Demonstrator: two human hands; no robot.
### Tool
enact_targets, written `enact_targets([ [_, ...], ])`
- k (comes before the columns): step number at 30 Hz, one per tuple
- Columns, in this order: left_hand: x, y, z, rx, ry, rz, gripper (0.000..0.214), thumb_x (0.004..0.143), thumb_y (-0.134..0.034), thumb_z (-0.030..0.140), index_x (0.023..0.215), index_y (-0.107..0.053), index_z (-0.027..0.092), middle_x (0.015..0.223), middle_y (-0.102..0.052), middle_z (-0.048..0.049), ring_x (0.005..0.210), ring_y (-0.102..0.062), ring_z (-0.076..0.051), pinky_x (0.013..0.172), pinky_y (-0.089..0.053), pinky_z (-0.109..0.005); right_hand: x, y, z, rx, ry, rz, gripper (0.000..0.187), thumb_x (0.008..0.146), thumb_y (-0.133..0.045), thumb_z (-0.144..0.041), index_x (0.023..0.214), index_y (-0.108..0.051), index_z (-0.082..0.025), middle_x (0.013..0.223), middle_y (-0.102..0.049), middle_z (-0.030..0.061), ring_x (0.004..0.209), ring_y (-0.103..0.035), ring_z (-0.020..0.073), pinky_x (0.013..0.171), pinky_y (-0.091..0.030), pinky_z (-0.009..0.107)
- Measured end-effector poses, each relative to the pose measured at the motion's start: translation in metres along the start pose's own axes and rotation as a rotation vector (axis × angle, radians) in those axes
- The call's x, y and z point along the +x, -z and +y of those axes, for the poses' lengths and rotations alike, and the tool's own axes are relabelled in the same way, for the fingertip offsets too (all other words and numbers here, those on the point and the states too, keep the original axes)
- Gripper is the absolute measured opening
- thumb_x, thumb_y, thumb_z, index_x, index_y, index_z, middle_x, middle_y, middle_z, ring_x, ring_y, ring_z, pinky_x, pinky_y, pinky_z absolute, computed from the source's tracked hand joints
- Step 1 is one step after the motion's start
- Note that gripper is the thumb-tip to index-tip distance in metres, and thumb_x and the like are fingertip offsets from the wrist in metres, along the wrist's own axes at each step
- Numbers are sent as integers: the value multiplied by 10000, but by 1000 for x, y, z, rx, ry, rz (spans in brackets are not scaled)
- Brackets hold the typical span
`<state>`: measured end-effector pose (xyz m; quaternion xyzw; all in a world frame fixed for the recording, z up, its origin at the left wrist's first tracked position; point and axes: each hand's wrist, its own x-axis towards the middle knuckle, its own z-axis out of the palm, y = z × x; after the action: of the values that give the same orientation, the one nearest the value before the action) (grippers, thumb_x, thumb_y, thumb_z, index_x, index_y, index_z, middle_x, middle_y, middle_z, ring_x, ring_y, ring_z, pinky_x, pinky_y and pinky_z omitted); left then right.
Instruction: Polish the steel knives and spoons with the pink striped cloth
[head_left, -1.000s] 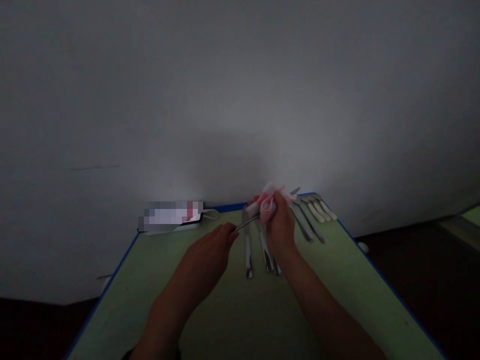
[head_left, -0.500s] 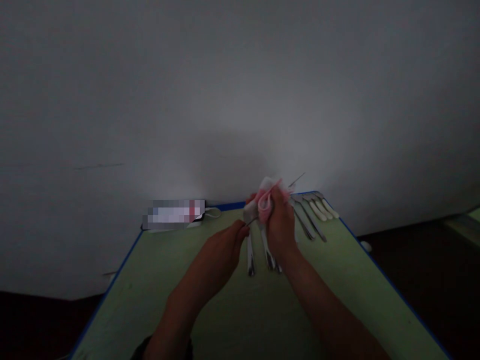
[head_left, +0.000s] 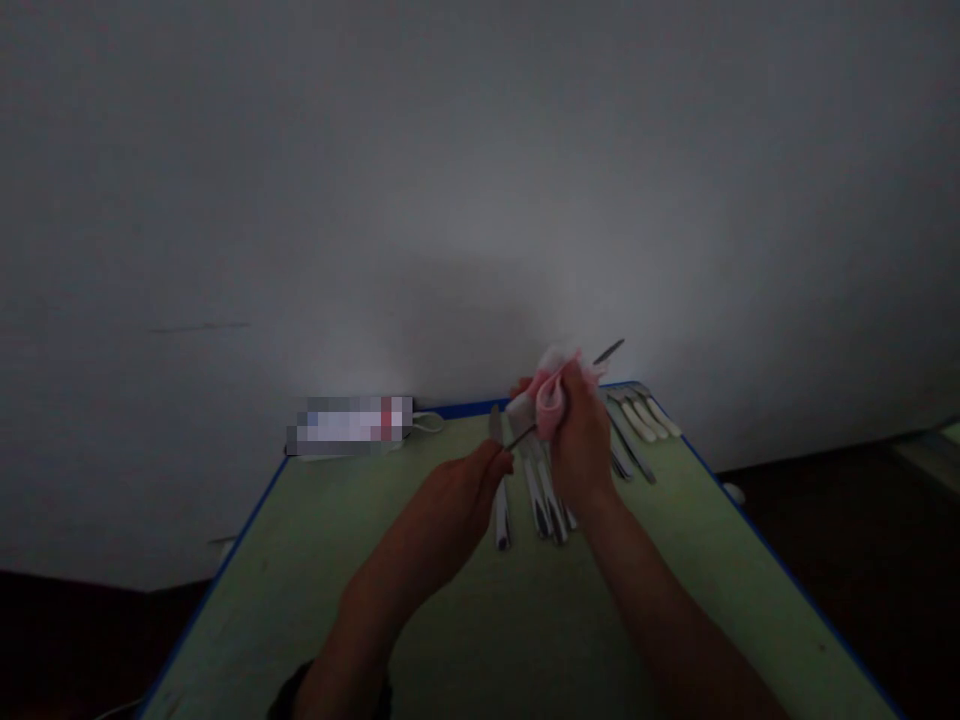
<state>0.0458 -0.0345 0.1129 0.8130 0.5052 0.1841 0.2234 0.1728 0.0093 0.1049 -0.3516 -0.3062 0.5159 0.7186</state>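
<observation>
My left hand (head_left: pixel 469 497) pinches the handle end of a thin metal utensil (head_left: pixel 609 352) whose tip sticks out up and to the right. My right hand (head_left: pixel 581 450) is closed round a pink and white cloth (head_left: pixel 551 395) that wraps the utensil's middle. Both hands hover over the far part of a green table (head_left: pixel 450 640). Under them lie several knives (head_left: pixel 536 500) side by side on the table.
More cutlery, some with cream handles (head_left: pixel 649 415), lies at the table's far right corner. A blurred flat object (head_left: pixel 349 425) with a white cord sits at the far left edge. A grey wall rises right behind the blue-edged table. Dark floor shows on both sides.
Both hands shifted slightly right and up. The utensil slid further through the cloth, so more of its tip now shows past my right hand.
</observation>
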Motion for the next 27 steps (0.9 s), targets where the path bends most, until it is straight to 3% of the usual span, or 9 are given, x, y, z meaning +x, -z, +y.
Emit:
enact_targets([
  [6,-18,27,-12,-242,-88,-231,278,959,-317,281,1126,-530,217,874,-638,-10,712,-567,-118,673,-457,-235,16,13,-14,167,59,100,324,760,-581,-491,806,-596,-171,685,-659,-4,614,-637,128,584,-502,261],
  [10,-22,33,-16,-328,-131,-340,279,957,-346,281,1103,-578,227,883,-667,1,694,-591,-99,651,-466,-204,13,13,-19,195,39,161,334,759,-589,-492,852,-595,-171,699,-664,-1,638,-647,130,600,-509,255],
  [20,-9,24,-10,-156,-113,-100,214,906,-483,296,817,-649,195,719,-679,30,654,-614,-102,613,-416,-194,-5,-3,-10,93,8,-29,395,814,-482,-534,780,-622,-166,675,-666,25,627,-638,144,661,-514,291],
  [24,-9,28,-12,-202,-128,-41,238,913,-466,281,772,-629,180,686,-673,28,619,-602,-90,598,-425,-182,-3,2,-20,111,-104,-236,290,790,-523,-434,890,-632,-184,860,-692,42,823,-646,174,794,-497,325],
  [27,-10,30,-15,-233,-145,-9,254,922,-450,278,763,-622,179,680,-669,33,608,-592,-80,592,-428,-173,2,11,-29,-55,-133,-329,247,710,-628,-330,914,-629,-193,993,-675,43,940,-612,181,852,-464,309],
])
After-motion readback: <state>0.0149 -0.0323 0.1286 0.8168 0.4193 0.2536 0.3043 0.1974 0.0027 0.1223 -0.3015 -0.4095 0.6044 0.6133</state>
